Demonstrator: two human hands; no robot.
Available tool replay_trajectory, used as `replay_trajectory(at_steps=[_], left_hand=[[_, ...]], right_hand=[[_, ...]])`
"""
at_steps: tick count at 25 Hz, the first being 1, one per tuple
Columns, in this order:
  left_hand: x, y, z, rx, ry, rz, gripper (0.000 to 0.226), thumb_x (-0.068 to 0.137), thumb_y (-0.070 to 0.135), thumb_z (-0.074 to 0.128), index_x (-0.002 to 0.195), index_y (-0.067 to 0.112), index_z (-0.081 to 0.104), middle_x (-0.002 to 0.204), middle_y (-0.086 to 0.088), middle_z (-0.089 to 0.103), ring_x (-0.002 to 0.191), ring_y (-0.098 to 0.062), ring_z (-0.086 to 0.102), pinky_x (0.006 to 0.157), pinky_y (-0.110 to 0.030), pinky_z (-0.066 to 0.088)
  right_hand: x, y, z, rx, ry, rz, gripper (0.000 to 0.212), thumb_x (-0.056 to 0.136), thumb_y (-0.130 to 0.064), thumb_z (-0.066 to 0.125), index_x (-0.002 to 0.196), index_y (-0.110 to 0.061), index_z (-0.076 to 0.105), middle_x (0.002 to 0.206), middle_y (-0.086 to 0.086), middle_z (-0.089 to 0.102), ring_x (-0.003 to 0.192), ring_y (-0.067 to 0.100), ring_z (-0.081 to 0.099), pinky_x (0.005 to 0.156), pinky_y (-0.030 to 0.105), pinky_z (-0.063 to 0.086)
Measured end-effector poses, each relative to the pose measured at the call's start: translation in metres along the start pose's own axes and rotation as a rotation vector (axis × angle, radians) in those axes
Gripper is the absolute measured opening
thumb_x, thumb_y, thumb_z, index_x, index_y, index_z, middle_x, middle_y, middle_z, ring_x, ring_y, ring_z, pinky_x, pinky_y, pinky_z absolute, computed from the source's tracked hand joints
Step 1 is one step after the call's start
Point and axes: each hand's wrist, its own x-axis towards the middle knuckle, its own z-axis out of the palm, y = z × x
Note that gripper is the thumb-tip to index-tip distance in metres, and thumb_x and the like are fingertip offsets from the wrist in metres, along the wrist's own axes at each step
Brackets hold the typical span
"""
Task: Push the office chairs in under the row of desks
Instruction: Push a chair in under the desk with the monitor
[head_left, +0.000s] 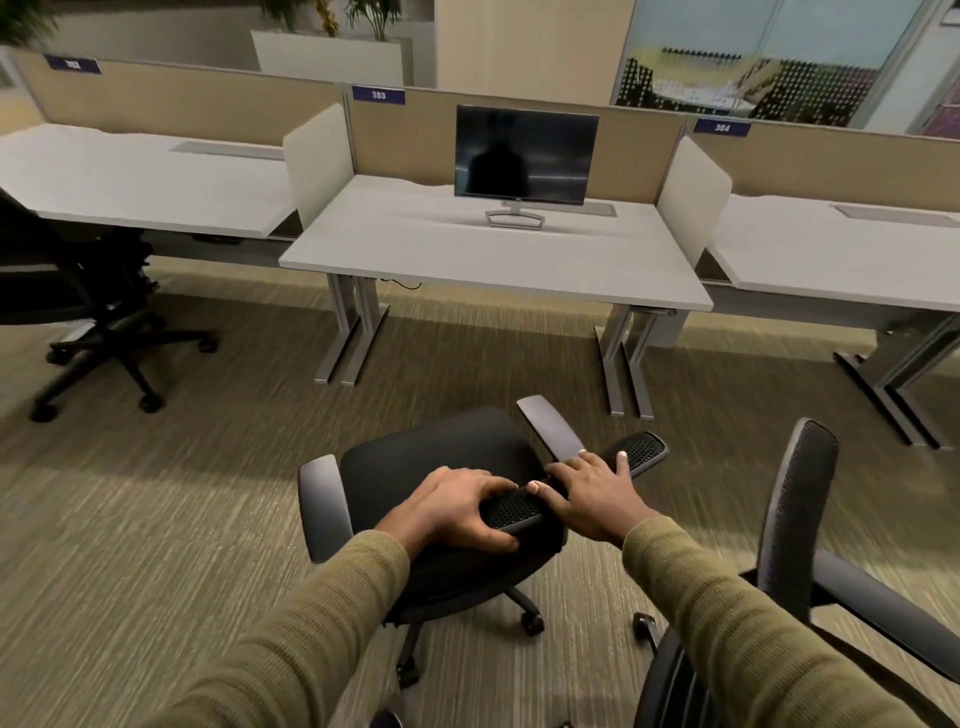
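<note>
Your black office chair (441, 462) stands on the carpet well short of the middle desk (498, 260), its seat facing that desk and the mesh backrest top (571, 483) running left to right under your grip. Your left hand (457, 509) wraps the rail's left end, fingers curled over it; your right hand (592, 493) lies beside it, fingers spread flat. Right of your grip, 1 more chair (795, 519) stands near; far left, another chair (78, 291) sits at its desk.
</note>
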Motion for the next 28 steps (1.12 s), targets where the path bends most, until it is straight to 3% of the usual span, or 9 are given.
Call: replay_trajectory(at_steps=[6, 12, 18, 28], left_hand=[[0.007, -0.097, -0.053, 0.137, 0.080, -0.088, 0.086, 0.064, 0.091, 0.052, 0.131, 0.038, 0.060, 0.116, 0.013, 0.067, 0.110, -0.012, 0.061, 0.091, -0.040, 0.042], [0.019, -0.184, -0.086, 0.322, 0.265, -0.120, 0.100, 0.058, 0.099, 0.040, 0.124, 0.029, 0.065, 0.116, 0.005, 0.065, 0.111, -0.021, 0.057, 0.112, -0.047, 0.028], [0.050, -0.238, -0.124, 0.497, 0.414, -0.006, 0.094, 0.066, 0.096, 0.040, 0.103, 0.016, 0.073, 0.097, -0.004, 0.067, 0.091, -0.028, 0.063, 0.106, -0.054, 0.038], [0.132, -0.295, -0.180, 0.558, 0.421, -0.019, 0.094, 0.069, 0.098, 0.038, 0.098, 0.014, 0.071, 0.099, -0.005, 0.066, 0.092, -0.027, 0.060, 0.105, -0.052, 0.038]], right_hand=[[0.071, -0.057, -0.005, 0.081, 0.129, 0.003, 0.074, 0.091, -0.079, 0.020, 0.145, -0.034, 0.044, 0.152, -0.010, 0.043, 0.150, 0.019, 0.020, 0.115, 0.071, -0.004], [0.141, -0.110, -0.012, 0.084, 0.184, 0.013, 0.080, 0.088, -0.082, 0.017, 0.145, -0.033, 0.044, 0.150, -0.011, 0.045, 0.147, 0.018, 0.025, 0.114, 0.073, 0.001], [0.204, -0.135, -0.035, 0.059, 0.205, -0.011, 0.096, 0.076, -0.092, 0.014, 0.143, -0.030, 0.044, 0.145, -0.009, 0.049, 0.141, 0.018, 0.033, 0.112, 0.075, 0.009], [0.317, -0.128, -0.068, 0.043, 0.216, -0.036, 0.101, 0.072, -0.096, 0.012, 0.142, -0.029, 0.044, 0.145, -0.006, 0.050, 0.139, 0.020, 0.035, 0.110, 0.076, 0.009]])
